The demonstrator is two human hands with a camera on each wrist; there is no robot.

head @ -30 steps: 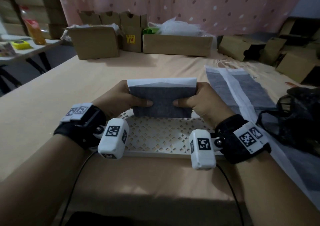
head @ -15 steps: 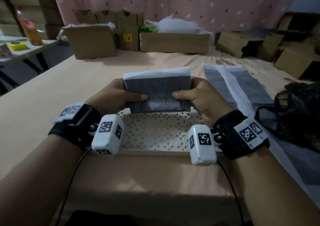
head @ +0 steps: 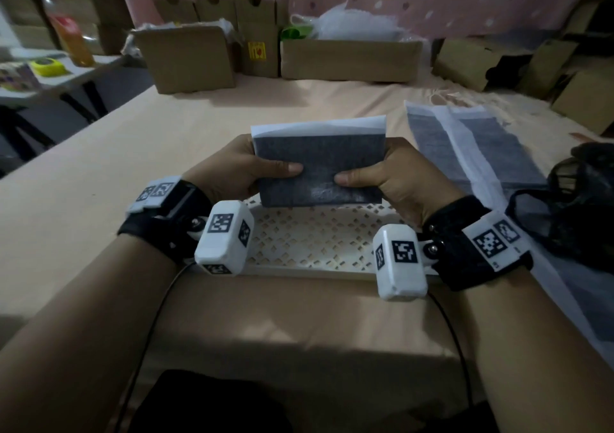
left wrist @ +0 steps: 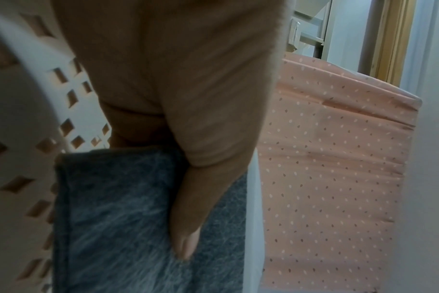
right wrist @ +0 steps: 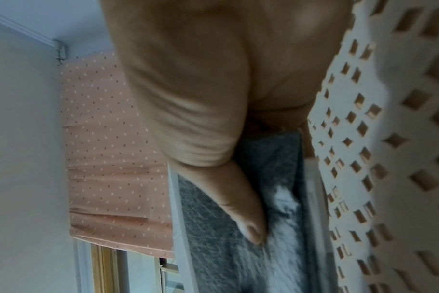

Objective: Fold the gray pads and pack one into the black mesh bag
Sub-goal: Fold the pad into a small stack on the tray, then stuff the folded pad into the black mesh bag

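From the head camera, the left hand (head: pixel 229 170) and the right hand (head: pixel 398 180) hold a folded gray pad (head: pixel 319 170) by its two short ends, each thumb lying across the gray face and the other fingers curled behind, so both hands are clamped on it. The pad stands tilted up above the far edge of a white perforated tray (head: pixel 312 243) lying on the surface (head: pixel 99 180). To the right of the tray lie unfolded gray pads (head: pixel 478 147), and further right a black mesh bag (head: pixel 578 213). Cardboard boxes (head: pixel 349 60) stand well behind the tray. In the left wrist view, the thumb (left wrist: pixel 188 228) presses on the gray pad (left wrist: pixel 118 228), with the tray (left wrist: pixel 25 138) beside it. In the right wrist view, the thumb (right wrist: pixel 246 214) presses on the pad (right wrist: pixel 213 247) next to the tray (right wrist: pixel 388 158).
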